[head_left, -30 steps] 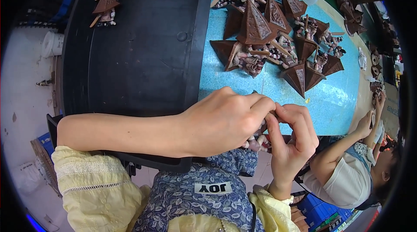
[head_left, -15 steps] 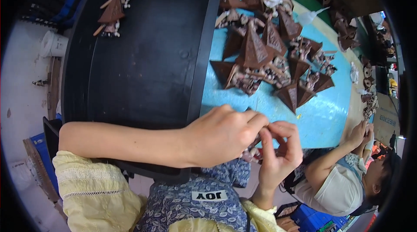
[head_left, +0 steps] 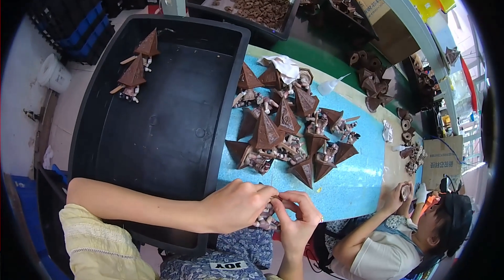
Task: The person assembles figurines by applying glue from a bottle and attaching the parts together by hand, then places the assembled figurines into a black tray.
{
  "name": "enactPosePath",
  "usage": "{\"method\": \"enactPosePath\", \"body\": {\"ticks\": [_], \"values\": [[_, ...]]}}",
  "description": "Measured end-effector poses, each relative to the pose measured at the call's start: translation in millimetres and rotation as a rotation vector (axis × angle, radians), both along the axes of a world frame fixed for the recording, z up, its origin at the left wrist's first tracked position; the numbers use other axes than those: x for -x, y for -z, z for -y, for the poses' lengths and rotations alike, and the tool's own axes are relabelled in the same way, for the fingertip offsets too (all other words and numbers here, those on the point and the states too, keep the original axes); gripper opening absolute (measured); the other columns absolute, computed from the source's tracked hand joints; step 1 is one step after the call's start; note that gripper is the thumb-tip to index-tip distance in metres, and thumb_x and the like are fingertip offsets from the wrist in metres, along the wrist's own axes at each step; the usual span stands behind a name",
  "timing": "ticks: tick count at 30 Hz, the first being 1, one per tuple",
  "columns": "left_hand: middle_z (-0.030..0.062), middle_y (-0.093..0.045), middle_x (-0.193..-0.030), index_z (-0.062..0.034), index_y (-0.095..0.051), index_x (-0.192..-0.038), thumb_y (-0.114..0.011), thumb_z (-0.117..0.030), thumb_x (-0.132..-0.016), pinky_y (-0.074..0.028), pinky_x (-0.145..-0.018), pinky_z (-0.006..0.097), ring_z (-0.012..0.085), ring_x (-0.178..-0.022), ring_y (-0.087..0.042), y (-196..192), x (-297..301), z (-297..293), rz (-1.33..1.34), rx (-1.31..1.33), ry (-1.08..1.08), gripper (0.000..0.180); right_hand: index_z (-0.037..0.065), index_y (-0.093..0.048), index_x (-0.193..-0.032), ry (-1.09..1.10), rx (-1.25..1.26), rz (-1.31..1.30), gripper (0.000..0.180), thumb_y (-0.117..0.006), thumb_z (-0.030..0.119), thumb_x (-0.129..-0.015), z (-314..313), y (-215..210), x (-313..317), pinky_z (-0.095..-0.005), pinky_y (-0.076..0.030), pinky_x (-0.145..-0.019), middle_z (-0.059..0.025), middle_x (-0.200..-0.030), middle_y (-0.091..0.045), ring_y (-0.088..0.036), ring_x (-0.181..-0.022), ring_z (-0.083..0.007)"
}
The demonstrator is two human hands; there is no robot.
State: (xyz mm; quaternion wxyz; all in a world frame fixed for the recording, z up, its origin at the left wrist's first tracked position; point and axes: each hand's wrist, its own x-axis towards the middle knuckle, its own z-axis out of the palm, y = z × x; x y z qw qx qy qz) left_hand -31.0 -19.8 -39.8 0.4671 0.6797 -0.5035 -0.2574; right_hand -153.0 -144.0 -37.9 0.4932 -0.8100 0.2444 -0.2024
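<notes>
My left hand (head_left: 233, 207) and my right hand (head_left: 296, 220) meet over the front edge of the table, fingertips pinched together on a small figurine (head_left: 266, 220). Only its pinkish-brown lower part shows; my fingers hide the rest. Just beyond, a pile of similar figurines (head_left: 268, 132) lies on the blue mat (head_left: 350, 188), each with a brown pyramid-shaped top and a pinkish body. My left forearm crosses the near end of a big black tray (head_left: 163, 128), where two figurines (head_left: 132, 71) lie at the far left.
A white crumpled cloth (head_left: 283, 68) and a translucent nozzle bottle (head_left: 328, 86) lie behind the pile. Farther back, another black tray (head_left: 294, 4) holds many small brown rings. To the right a co-worker (head_left: 386, 243) handles a brown piece. Brown parts (head_left: 370, 83) line the table's far side.
The view has tilted up, bringing the far trays and shelf frame into sight. My hands stay pinched together on the figurine. The brown piece in the co-worker's hands now shows.
</notes>
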Motion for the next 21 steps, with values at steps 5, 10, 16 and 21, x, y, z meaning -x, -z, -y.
{"method": "enactPosePath", "body": {"ticks": [5, 10, 16, 21], "values": [[0.022, -0.064, -0.084, 0.0082, -0.055, -0.101, -0.062, -0.002, -0.076, -0.053, -0.062, 0.044, 0.0392, -0.07, -0.065, 0.7, -4.5, 3.5, -0.015, -0.023, 0.012, 0.028, -0.008, -0.063, -0.088, 0.02, -0.02, -0.009, 0.019, -0.071, -0.012, -0.071, 0.1, 3.2, -3.9, -0.0243, -0.056, -0.068, -0.0123, -0.09, -0.063, -0.063, -0.079, -0.0142], [0.0223, -0.064, -0.084, 0.0088, -0.054, -0.101, -0.065, -0.005, -0.074, -0.053, -0.061, 0.043, 0.0387, -0.07, -0.065, 1.3, -3.5, -0.3, 0.021, -0.038, -0.009, 0.032, -0.008, -0.062, -0.088, 0.022, -0.047, -0.022, 0.02, -0.071, -0.012, -0.071, -2.0, 3.2, -4.9, -0.0245, -0.056, -0.069, -0.0122, -0.091, -0.063, -0.063, -0.08, -0.0142], [0.0227, -0.064, -0.086, 0.0073, -0.055, -0.1, -0.063, -0.004, -0.075, -0.053, -0.066, 0.045, 0.0386, -0.073, -0.065, 0.4, 0.3, -1.1, 0.015, -0.046, -0.017, 0.029, -0.007, -0.062, -0.088, 0.037, -0.129, -0.046, 0.019, -0.072, -0.011, -0.072, -1.7, 6.2, -1.9, -0.0248, -0.055, -0.071, -0.0106, -0.09, -0.063, -0.062, -0.081, -0.0139], [0.0211, -0.064, -0.085, 0.0048, -0.056, -0.101, -0.057, 0.001, -0.078, -0.052, -0.062, 0.044, 0.0387, -0.072, -0.064, -3.6, -2.6, 3.4, -0.045, -0.037, -0.042, 0.023, -0.006, -0.064, -0.085, 0.058, -0.054, 0.017, 0.018, -0.074, -0.008, -0.07, 2.8, 2.6, -6.2, -0.025, -0.054, -0.067, -0.0118, -0.086, -0.065, -0.065, -0.073, -0.015]]}}
